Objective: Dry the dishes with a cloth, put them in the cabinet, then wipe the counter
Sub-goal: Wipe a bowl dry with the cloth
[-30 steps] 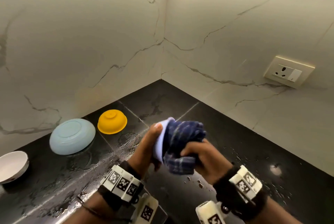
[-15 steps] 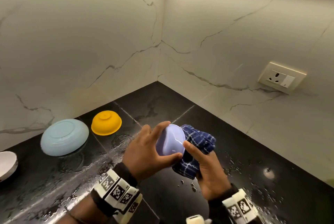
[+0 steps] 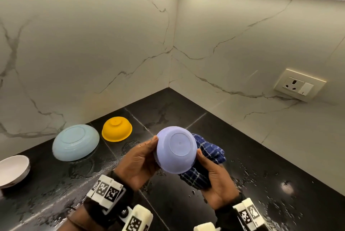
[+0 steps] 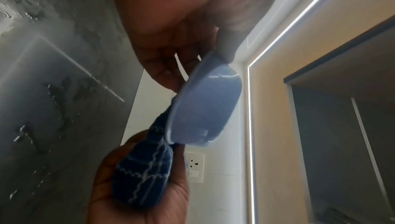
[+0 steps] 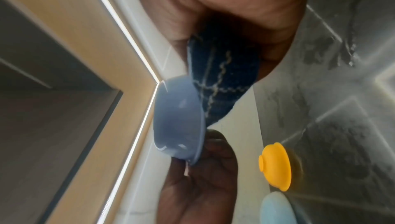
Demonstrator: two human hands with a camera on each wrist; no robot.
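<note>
Lavender bowl (image 3: 176,150), base up, gripped by the left hand (image 3: 138,163); right hand (image 3: 217,180) clutches the blue checked cloth (image 3: 207,158) against it.

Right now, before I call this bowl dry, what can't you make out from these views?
- Inside of the lavender bowl: head view shows only its base; both wrist views show its outer wall.
- Right hand fingers: hidden behind the checked cloth and bowl.
- White bowl: cut off by the left edge of the head view.
- Undersides of the yellow bowl and blue plate: both lie face down.
</note>
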